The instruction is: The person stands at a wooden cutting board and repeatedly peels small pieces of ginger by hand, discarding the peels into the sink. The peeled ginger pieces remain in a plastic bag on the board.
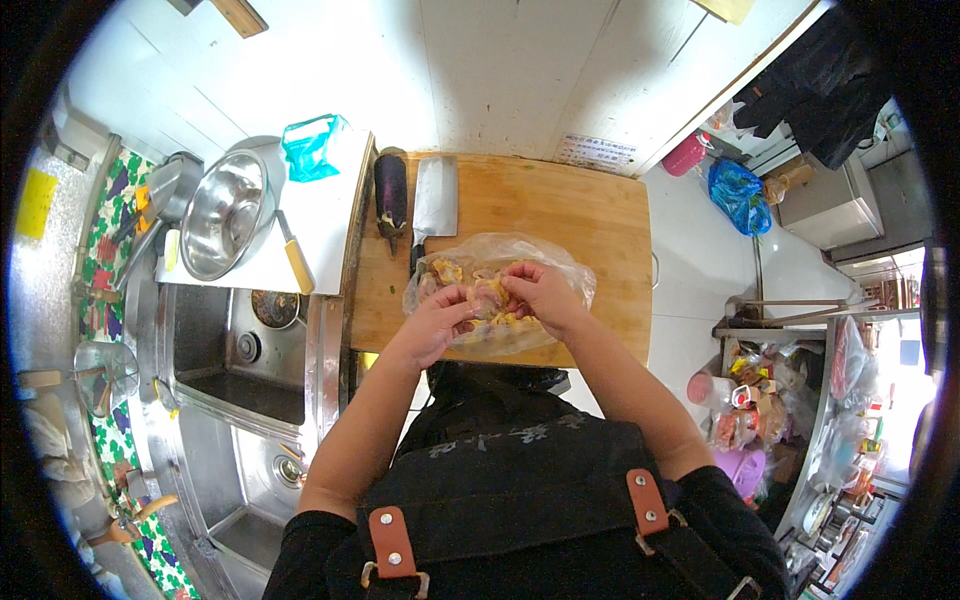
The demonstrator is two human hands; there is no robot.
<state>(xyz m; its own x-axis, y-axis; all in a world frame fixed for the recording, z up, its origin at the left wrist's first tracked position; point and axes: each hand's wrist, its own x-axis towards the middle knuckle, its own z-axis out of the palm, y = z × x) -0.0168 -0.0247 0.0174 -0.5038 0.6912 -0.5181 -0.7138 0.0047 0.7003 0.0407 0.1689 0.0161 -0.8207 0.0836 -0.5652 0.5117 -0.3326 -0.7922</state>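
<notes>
A clear plastic bag (568, 268) lies spread on a wooden board (612, 215), with pieces of raw, pinkish meat and yellow fat on it, which look like chicken. Above the bag, my left hand (438, 322) pinches one side of a pale piece of raw meat (487, 298). My right hand (548, 300) grips the other side, its fingers curled in close to the left ones. The fingertips partly hide the piece. Beyond the bag, a cleaver (435, 200) lies flat with its dark handle toward me. Left of its blade rests a purple eggplant (390, 190).
On the white counter at left are a steel bowl (224, 215), a knife with a yellow handle (297, 262) and a blue packet (313, 148). A double sink (240, 385) sits nearer me. Shelves with bagged goods (755, 400) stand at right.
</notes>
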